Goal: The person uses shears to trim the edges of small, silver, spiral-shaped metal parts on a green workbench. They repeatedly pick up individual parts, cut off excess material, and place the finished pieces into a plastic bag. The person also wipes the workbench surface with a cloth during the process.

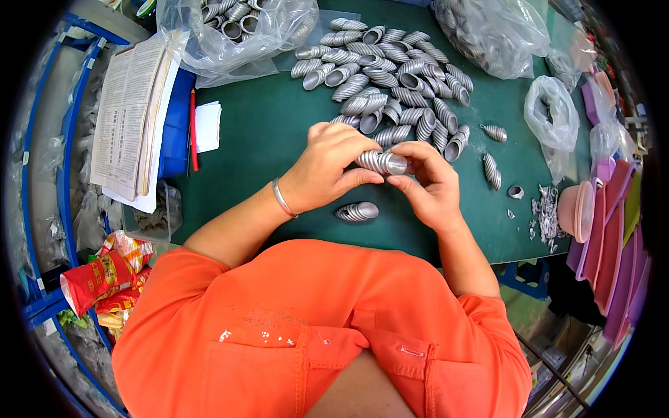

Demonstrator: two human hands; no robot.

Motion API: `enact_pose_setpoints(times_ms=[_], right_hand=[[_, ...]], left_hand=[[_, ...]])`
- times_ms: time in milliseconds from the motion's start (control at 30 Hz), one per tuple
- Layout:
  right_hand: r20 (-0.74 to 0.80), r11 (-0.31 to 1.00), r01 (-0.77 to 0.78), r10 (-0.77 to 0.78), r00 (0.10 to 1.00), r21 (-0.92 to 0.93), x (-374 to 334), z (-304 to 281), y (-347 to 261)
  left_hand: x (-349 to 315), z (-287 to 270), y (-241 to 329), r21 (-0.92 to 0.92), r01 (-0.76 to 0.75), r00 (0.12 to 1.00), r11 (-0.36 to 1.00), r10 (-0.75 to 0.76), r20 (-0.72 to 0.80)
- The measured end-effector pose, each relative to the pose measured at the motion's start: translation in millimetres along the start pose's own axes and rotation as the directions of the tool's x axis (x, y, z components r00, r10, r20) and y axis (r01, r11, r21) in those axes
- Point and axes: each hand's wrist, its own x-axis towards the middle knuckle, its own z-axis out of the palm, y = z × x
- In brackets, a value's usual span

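Observation:
A silver-grey spiral-ribbed metal cap (382,162) is held level between my two hands, its smooth round end towards the right. The fingers of my left hand (327,167) are closed on its left side, the thumb lying along the near side. My right hand (431,182) pinches the smooth end with thumb and fingers. Between me and my hands, one more ribbed cap (357,212) lies on the green table (244,157). Just beyond my hands spreads a heap of similar ribbed caps (369,74), many showing hollow open ends.
Clear plastic bags with ribbed caps (237,42) (488,35) stand at the back. On the right lie two single pieces (492,171), a small ring (516,191) and metal scraps (549,216). Papers (129,118), a red pen (194,132) and snack packets (104,279) are leftward.

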Motion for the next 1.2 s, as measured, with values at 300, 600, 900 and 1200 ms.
enact_pose_setpoints(times_ms=[300, 600, 900, 1200], right_hand=[[0.036, 0.701, 0.325, -0.394, 0.918, -0.635, 9, 24, -6], [0.090, 0.627, 0.359, -0.418, 0.904, -0.692, 19, 30, -16], [-0.307, 0.909, -0.042, -0.097, 0.947, -0.415, 17, 8, -11], [-0.063, 0.263, 0.074, -0.478, 0.876, -0.962, 57, -57, -20]], left_hand=[[3, 12, 25, -0.809, 0.558, 0.767, 0.185, -0.486, 0.418], [0, 13, 28, -0.749, 0.604, 0.716, 0.273, -0.598, 0.360], [10, -8, 14, -0.725, 0.616, 0.717, 0.309, -0.601, 0.353], [-7, -3, -20, 0.137, 0.269, 0.963, 0.953, -0.270, -0.010]])
